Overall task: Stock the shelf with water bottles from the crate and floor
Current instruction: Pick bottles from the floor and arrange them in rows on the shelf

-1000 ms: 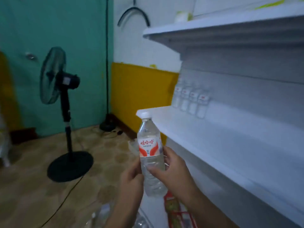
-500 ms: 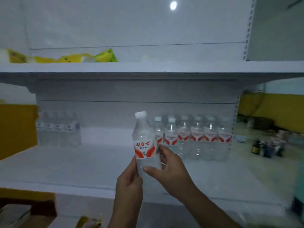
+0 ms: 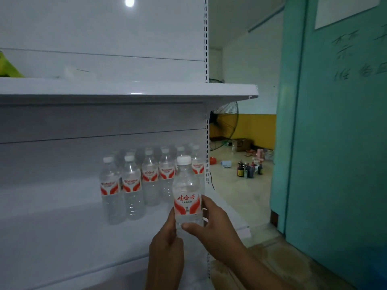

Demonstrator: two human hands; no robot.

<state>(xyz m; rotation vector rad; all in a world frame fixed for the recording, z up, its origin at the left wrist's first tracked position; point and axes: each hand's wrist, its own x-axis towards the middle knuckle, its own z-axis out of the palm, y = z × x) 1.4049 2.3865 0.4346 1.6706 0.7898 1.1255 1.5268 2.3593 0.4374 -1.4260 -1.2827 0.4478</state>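
Upright, 2 hands (image 3: 194, 233) hold red-labelled bottle (image 3: 187, 195).

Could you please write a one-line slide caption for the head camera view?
Both hands, left hand and right hand, hold an upright water bottle before the bottles on the shelf.

Dim, bluish; lamp glare (image 3: 129, 1) on panel; edges perhaps slightly blurred.

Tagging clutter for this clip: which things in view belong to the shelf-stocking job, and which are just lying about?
Part of the job:
held water bottle, gripped by left hand and right hand
stocked bottles
shelf

Lying about:
fan
dark bottles on the floor
cardboard box
green packet
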